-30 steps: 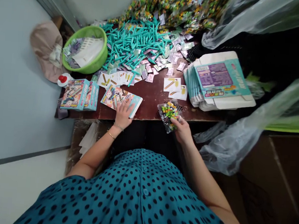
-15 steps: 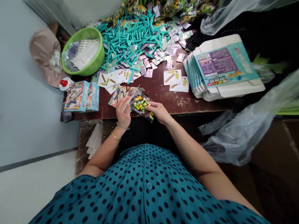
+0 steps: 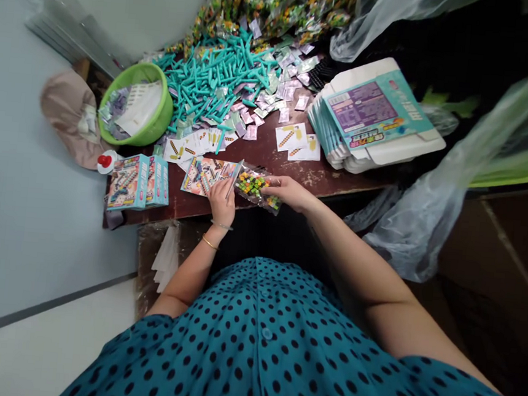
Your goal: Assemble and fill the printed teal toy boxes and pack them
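Observation:
A flat printed toy box (image 3: 204, 175) lies near the front edge of the dark red table (image 3: 321, 179). My left hand (image 3: 222, 201) grips its right end and lifts the end flap. My right hand (image 3: 291, 192) holds a clear bag of small coloured bricks (image 3: 256, 186), whose left end sits at the box's opened end. Both hands are closed on what they hold.
Two finished teal boxes (image 3: 138, 181) stand at the left. Behind lie printed cards (image 3: 296, 142), a heap of teal plastic sticks (image 3: 214, 79), small foil packets (image 3: 282, 92), a green basin (image 3: 136, 103), and a stack of flat box blanks (image 3: 368, 118). Clear plastic sacks (image 3: 434, 207) hang at the right.
My right hand carried the brick bag leftward from the table's front edge to the box. My left hand went from lying flat on the box to gripping its end and raising the flap.

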Demonstrator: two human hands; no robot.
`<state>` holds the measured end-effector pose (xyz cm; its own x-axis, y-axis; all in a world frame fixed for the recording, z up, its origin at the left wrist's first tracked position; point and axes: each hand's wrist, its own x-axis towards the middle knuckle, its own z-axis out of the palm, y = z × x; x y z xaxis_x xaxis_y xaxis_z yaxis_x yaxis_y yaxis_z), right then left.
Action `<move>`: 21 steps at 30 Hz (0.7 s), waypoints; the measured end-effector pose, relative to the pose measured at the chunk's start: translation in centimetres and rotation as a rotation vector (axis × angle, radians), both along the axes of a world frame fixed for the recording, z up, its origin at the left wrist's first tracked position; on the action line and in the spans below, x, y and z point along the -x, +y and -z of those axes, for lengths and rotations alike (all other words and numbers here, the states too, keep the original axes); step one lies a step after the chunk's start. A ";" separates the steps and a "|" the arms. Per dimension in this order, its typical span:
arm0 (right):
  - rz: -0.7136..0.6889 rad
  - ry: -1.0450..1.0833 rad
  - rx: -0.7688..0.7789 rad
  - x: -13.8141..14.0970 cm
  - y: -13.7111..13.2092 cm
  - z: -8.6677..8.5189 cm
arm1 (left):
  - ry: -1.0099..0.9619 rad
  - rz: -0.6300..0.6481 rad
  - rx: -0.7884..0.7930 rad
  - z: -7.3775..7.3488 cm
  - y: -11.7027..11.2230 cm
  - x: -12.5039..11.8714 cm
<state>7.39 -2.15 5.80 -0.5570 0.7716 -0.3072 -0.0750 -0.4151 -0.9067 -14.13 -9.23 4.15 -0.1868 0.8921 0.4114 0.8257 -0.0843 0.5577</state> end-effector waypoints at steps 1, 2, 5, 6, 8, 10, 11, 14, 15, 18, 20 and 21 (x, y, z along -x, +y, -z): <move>-0.002 0.023 0.041 0.1 0.0 0.3 | -0.009 -0.005 -0.019 -0.2 0.1 0.2; -0.006 0.037 0.080 0.3 -0.1 0.7 | -0.021 -0.008 -0.044 -0.4 0.1 0.4; -0.003 0.036 0.130 1.1 -0.5 1.6 | -0.046 0.001 -0.104 -1.2 0.1 0.6; 0.009 0.028 0.112 1.3 -0.8 1.7 | -0.042 0.011 -0.103 -1.4 0.1 0.6; 0.052 0.012 0.028 1.6 -1.3 1.4 | -0.014 0.034 -0.074 -1.5 0.0 0.3; 0.092 -0.002 -0.067 1.6 -1.9 0.6 | 0.026 0.042 -0.045 -1.2 -0.2 0.1; 0.104 -0.008 -0.095 1.5 -2.1 0.1 | 0.048 0.044 -0.039 -1.0 -0.4 0.0; 0.073 0.023 -0.034 0.5 -1.8 -0.9 | 0.115 0.097 -0.040 -0.3 -1.2 -0.3; 0.036 0.045 0.024 0.1 -1.4 -0.9 | 0.130 0.128 -0.043 -0.1 -1.5 -0.3; -0.051 0.116 0.203 -0.2 -0.2 -0.4 | 0.135 0.187 -0.061 -0.1 -2.6 -0.7; -0.015 0.156 0.290 0.7 0.1 0.1 | 0.117 0.189 -0.079 -0.4 -3.1 -1.1; 0.026 0.169 0.319 1.5 0.1 0.4 | 0.107 0.180 -0.085 -0.7 -3.2 -1.2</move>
<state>5.93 -2.02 5.45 -0.6017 0.6663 -0.4403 -0.2272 -0.6713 -0.7055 -12.91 -12.45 4.86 0.0213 0.8682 0.4957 0.8472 -0.2790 0.4522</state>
